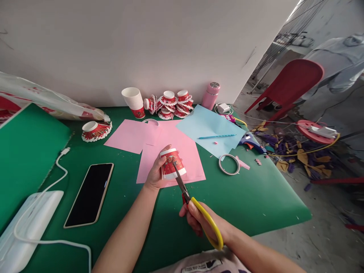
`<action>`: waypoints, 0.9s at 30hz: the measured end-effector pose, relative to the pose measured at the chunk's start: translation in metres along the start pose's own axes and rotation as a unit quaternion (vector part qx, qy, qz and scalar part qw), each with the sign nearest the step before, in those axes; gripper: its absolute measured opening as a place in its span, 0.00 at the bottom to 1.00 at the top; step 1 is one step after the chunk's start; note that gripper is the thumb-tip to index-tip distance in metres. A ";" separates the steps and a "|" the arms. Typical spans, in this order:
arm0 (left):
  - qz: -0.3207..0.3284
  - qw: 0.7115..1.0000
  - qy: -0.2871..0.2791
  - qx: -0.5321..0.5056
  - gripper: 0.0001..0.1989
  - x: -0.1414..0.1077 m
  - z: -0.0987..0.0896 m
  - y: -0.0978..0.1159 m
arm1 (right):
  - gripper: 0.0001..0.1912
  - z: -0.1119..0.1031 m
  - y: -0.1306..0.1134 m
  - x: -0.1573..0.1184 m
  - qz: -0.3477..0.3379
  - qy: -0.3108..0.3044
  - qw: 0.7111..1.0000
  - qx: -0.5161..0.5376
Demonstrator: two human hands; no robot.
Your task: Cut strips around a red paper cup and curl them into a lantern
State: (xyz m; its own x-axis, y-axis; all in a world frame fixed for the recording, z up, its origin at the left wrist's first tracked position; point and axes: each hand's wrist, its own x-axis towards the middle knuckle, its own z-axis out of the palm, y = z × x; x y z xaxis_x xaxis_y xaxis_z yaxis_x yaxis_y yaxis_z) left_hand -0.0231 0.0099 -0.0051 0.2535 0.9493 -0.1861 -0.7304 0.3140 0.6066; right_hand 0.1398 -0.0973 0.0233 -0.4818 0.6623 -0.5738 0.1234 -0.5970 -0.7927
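Observation:
My left hand (pixel 155 171) grips a red-and-white paper cup (pixel 174 162) tilted above pink paper (pixel 182 138). Narrow cut strips show along the cup's left side, next to my fingers. In my right hand (pixel 197 218) is a pair of scissors (pixel 209 223) with yellow and red handles. Their blades reach up to the cup's wall; whether they are parted around it I cannot tell. Several cups cut into fringes (pixel 168 99) are piled by the wall, beside a stack of white paper cups (pixel 133 100). One more fringed cup (pixel 96 131) lies at the left.
A phone (pixel 89 195), a white power bank or similar box (pixel 31 223) and a cable lie left. Blue paper (pixel 210 127) bears a blue pen (pixel 217 137). A tape roll (pixel 229 164), glue gun (pixel 251 142) and pink flask (pixel 211 95) are right. A person sits beyond, by a red chair (pixel 295 81).

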 end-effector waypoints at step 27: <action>-0.007 1.000 -0.022 -0.005 0.27 -0.001 -0.004 0.003 | 0.14 0.015 -0.024 -0.011 -0.008 0.001 0.979 -0.204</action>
State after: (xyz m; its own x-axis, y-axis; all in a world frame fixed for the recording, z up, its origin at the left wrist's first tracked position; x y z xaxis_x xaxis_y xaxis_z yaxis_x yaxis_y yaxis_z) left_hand -0.0279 0.0097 -0.0063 0.2906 0.9433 -0.1607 -0.7333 0.3274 0.5958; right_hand 0.1295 -0.0970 0.0520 -0.4843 0.6717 -0.5605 0.4517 -0.3567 -0.8178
